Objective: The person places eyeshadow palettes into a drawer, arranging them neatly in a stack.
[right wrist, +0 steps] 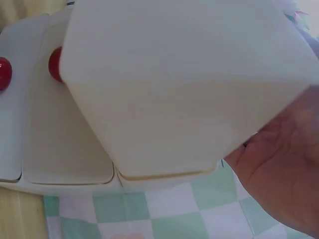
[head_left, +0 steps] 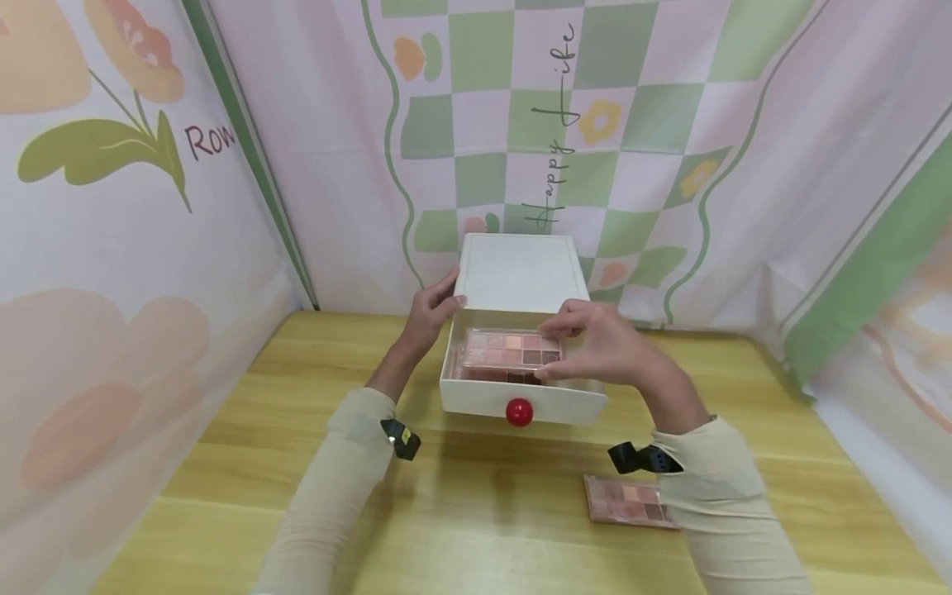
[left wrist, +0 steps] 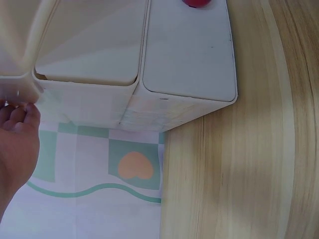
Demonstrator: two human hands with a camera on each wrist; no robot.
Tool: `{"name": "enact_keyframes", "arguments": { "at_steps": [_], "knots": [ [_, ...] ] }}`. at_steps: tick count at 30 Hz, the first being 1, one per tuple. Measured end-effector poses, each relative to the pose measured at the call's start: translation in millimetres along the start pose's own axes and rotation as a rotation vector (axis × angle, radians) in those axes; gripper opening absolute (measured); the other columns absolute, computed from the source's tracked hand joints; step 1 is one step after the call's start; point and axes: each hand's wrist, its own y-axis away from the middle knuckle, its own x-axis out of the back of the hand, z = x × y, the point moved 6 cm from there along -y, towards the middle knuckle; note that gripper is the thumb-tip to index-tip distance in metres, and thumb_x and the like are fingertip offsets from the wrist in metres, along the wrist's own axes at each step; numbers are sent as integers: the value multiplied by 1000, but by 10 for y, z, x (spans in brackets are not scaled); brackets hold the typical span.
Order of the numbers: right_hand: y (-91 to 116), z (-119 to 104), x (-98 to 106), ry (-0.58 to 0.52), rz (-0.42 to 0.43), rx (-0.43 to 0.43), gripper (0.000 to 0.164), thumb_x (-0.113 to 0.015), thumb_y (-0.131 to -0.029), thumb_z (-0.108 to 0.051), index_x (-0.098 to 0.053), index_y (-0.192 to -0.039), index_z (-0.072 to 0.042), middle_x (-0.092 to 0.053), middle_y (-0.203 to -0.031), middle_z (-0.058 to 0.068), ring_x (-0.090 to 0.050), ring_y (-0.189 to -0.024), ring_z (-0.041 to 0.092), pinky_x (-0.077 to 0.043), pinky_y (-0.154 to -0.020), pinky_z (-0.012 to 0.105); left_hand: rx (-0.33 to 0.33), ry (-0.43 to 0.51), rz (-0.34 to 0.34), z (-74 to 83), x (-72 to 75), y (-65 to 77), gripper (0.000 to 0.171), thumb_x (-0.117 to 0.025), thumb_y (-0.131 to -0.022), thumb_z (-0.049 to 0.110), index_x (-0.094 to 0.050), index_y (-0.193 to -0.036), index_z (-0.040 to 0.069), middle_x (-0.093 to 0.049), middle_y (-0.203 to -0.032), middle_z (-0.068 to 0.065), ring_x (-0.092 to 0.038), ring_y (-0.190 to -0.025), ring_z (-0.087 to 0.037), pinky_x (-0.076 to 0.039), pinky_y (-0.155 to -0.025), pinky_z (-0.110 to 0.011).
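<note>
My right hand (head_left: 608, 345) pinches the right end of a clear-lidded eyeshadow palette (head_left: 502, 349), thumb at its near edge and fingers at its far edge. This palette is over the pulled-out top drawer (head_left: 476, 399) of a white drawer unit (head_left: 521, 271). Beneath it, part of another palette (head_left: 524, 378) shows inside the drawer. My left hand (head_left: 426, 321) rests against the unit's left side near the front, its thumb at the top front edge. In the left wrist view, the left fingertips (left wrist: 31, 110) touch the upper side of the unit. The drawer's outside (right wrist: 159, 119) hides my right fingers in the right wrist view.
A third eyeshadow palette (head_left: 630, 501) lies on the wooden table (head_left: 491, 512), partly covered by my right sleeve. A red round knob (head_left: 519, 411) juts from the drawer front. Two lower drawers with red knobs are closed. A patterned curtain (head_left: 335, 165) hangs behind the unit.
</note>
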Motion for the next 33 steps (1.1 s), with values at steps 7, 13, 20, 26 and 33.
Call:
{"name": "enact_keyframes", "arguments": {
  "at_steps": [7, 13, 20, 26, 33],
  "knots": [
    [-57, -6, -116, 97, -37, -31, 46, -92, -71, -31, -78, -109, -10, -65, -89, -1, -58, -83, 15, -48, -67, 22, 5, -21, -1, -14, -2, -4, 63, -53, -99, 15, -31, -156, -2, -27, -167, -16, -33, -155, -30, -34, -127, -39],
    [-89, -39, -189, 136, -60, -29, 46, -91, -73, -33, -78, -110, -10, -64, -89, -1, -58, -83, 20, -48, -66, 23, 7, -20, 1, -10, -1, 6, 64, -53, -99, 16, -31, -156, -1, -28, -167, -14, -33, -155, -30, -34, -126, -37],
    [-111, -66, -228, 165, -66, -27, 43, -90, -73, -31, -78, -109, -9, -64, -90, -2, -57, -82, 18, -49, -68, 24, 3, -27, 3, 21, 3, 4, 65, -53, -97, 17, -30, -156, -2, -28, -167, -16, -33, -154, -31, -34, -126, -38],
    [-110, -84, -261, 203, -89, -32, 42, -89, -75, -31, -78, -109, -9, -65, -90, -3, -57, -81, 16, -48, -69, 24, 2, -17, -3, 25, -3, -3, 64, -53, -98, 14, -30, -156, -3, -28, -166, -16, -34, -154, -32, -35, -126, -38],
    [-110, -67, -281, 208, -108, -51, 45, -89, -75, -29, -77, -112, -7, -67, -92, -1, -58, -83, 18, -50, -71, 26, 4, -2, -5, 22, -17, 3, 63, -52, -99, 10, -28, -156, -2, -26, -167, -17, -32, -155, -33, -33, -127, -41]
  ]
}}
